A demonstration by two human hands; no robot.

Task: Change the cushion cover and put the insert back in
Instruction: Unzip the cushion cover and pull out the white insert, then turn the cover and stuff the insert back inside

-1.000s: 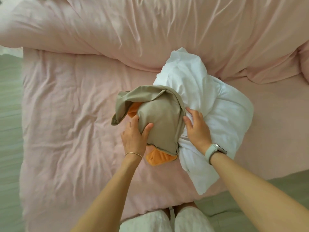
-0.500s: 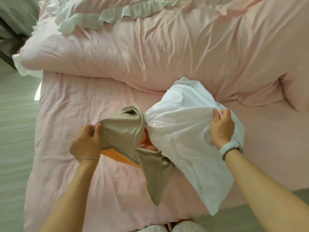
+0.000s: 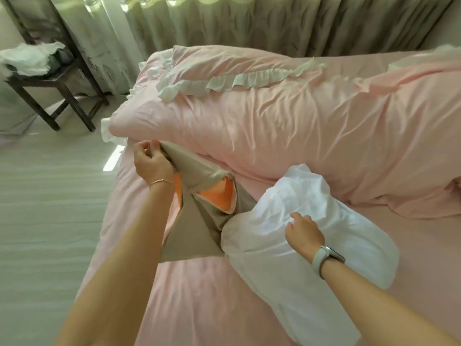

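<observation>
A beige cushion cover (image 3: 199, 228) with an orange inside lies stretched across the pink bed. My left hand (image 3: 151, 161) grips its far corner near the big pink pillow. The cover's open end shows orange lining (image 3: 219, 194). A white cushion insert (image 3: 294, 248) lies to the right, its left end touching the cover's mouth. My right hand (image 3: 303, 232) rests on top of the insert with curled fingers bunching its fabric. A pale watch sits on that wrist.
A large pink pillow (image 3: 274, 136) with a white ruffle lies across the head of the bed (image 3: 224, 308). A dark wooden stool (image 3: 52, 81) holding white cloth stands at the left by green curtains (image 3: 224, 23). Pale floor runs along the left.
My left hand has pulled the beige cover up and to the left, off the insert. My right hand moved down onto the insert's middle. The view has tilted up.
</observation>
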